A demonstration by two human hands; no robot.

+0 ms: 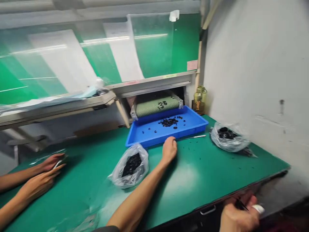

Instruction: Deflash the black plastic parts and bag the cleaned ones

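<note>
My left hand is at the front wall of a blue tray, its fingers curled over the rim. Loose small black parts lie in the tray. A thin tool with a white end lies along the tray's front, reaching close to my left fingers. Below the table's front edge, my right hand is closed around a dark, thin object, blurred, with a white tip by the fingers. Left of my left forearm sits a clear plastic bag of black parts.
A second plastic bag of black parts lies near the right wall. Behind the tray is a small ribbed conveyor with black parts on it. A yellow-green bottle stands at the back. At left, another person's hands hold something small.
</note>
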